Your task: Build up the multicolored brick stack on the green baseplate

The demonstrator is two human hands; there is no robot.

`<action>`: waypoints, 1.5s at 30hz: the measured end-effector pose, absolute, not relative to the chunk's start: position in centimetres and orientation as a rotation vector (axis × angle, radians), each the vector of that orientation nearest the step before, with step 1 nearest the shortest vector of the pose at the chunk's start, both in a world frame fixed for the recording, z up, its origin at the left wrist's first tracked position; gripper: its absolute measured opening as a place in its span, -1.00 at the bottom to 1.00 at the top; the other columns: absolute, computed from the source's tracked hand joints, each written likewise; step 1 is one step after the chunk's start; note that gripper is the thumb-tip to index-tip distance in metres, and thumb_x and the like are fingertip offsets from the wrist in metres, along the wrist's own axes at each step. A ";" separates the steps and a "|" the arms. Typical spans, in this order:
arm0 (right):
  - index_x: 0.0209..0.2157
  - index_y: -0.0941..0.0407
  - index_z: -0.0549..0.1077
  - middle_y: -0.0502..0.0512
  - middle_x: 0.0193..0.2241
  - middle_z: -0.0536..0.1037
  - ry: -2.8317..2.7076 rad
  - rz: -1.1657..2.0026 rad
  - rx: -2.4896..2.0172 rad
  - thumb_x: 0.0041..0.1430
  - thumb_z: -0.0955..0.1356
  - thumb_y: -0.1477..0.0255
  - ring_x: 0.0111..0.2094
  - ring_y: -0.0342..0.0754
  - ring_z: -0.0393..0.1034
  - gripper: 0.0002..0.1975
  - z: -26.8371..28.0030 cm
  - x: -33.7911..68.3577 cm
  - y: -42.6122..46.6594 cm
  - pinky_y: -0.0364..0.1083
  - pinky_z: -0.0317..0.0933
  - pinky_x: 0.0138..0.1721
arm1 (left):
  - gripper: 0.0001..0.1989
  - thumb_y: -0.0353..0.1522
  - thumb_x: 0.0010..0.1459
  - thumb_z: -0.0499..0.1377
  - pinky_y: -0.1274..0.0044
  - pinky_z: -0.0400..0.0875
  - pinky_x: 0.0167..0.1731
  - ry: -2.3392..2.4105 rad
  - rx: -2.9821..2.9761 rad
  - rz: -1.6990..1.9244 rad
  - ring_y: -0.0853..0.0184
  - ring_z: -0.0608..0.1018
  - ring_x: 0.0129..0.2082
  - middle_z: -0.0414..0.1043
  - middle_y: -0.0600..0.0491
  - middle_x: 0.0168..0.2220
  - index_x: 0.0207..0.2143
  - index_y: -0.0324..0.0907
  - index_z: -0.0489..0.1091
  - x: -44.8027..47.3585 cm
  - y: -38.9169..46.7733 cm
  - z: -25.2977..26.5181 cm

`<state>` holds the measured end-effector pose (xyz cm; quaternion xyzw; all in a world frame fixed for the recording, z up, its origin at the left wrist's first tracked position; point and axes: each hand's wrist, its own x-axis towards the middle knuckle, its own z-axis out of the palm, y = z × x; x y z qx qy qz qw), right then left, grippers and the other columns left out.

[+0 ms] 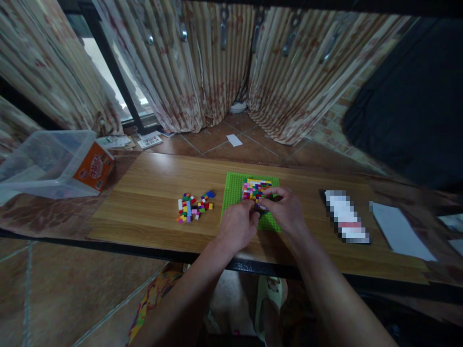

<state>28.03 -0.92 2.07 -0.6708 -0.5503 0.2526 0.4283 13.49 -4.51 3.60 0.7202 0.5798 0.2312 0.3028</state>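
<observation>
A multicoloured toy-brick structure [252,191] stands on a green studded baseplate [232,185] in the middle of the tabletop. My left hand [239,222] is closed at its front left, with curled fingers against the bricks. At its right side, the bent fingers and thumb of my right hand [285,208] close on the structure. Both hands cover its front and right parts, and any loose brick between the fingertips is hidden. Left of the baseplate lies a scattered pile of loose toy bricks [188,210] in several colours and sizes.
The wooden tabletop [144,193] has a dark front edge. A clear plastic bin [47,164] with an orange label stands at the far left. On the right lie a blurred-out phone-shaped object [346,217] and a white sheet [401,231]. Striped curtains [202,62] hang behind.
</observation>
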 end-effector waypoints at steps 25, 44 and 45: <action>-0.41 0.07 0.58 0.13 -0.31 0.52 -1.470 0.523 -1.643 -0.08 0.45 0.24 -0.31 0.04 0.41 -0.79 1.4 28.1 -1.0 0.04 0.28 -0.20 | -0.77 -0.39 0.23 0.06 0.46 0.43 -0.31 1.583 1.894 0.616 0.26 0.58 -0.38 0.58 -0.03 -0.35 -0.14 -0.19 0.47 13.8 -4.4 3.8; -0.42 0.07 0.57 0.12 -0.30 0.48 -1.517 0.504 -1.614 -0.07 0.41 0.34 -0.30 0.01 0.40 -0.86 1.6 28.0 -1.0 0.05 0.30 -0.18 | -0.77 -0.38 0.24 0.06 0.39 0.47 -0.20 1.607 1.945 0.593 0.16 0.62 -0.24 0.60 -0.08 -0.26 -0.10 -0.19 0.44 14.0 -4.6 3.6; -0.43 0.07 0.56 0.12 -0.30 0.48 -1.516 0.502 -1.609 -0.07 0.41 0.34 -0.31 0.01 0.39 -0.87 1.6 28.0 -1.0 0.05 0.31 -0.18 | -0.76 -0.39 0.24 0.05 0.39 0.47 -0.20 1.604 1.941 0.590 0.16 0.62 -0.23 0.60 -0.08 -0.25 -0.09 -0.19 0.43 14.0 -4.6 3.6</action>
